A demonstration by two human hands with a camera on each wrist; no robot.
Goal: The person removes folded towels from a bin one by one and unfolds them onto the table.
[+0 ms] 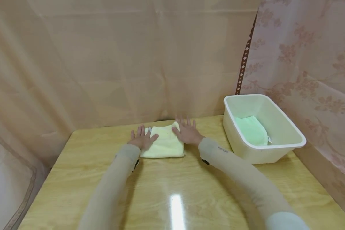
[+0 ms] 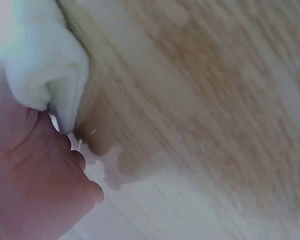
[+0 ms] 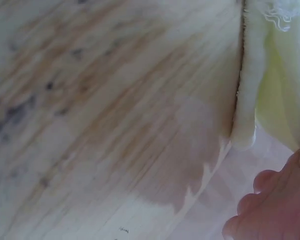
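A pale yellow towel (image 1: 167, 145), folded into a rough rectangle, lies near the table's far edge. At its left side my left hand (image 1: 142, 140) rests with fingers spread and the thumb on the cloth. On the right, my right hand (image 1: 188, 132) touches the towel's edge, its fingers straight and pointing away from me. In the left wrist view the towel's folded end (image 2: 50, 65) shows beside the left palm (image 2: 35, 175). The right wrist view has the towel's layered edge (image 3: 247, 90), with loose threads, above the right hand (image 3: 275, 210).
A white plastic tub (image 1: 287, 127) stands at the table's right, with a light green towel (image 1: 251, 129) inside. The wooden table (image 1: 83, 179) ends at a beige curtain (image 1: 103, 64) behind. Flowered cloth (image 1: 319, 64) hangs on the right.
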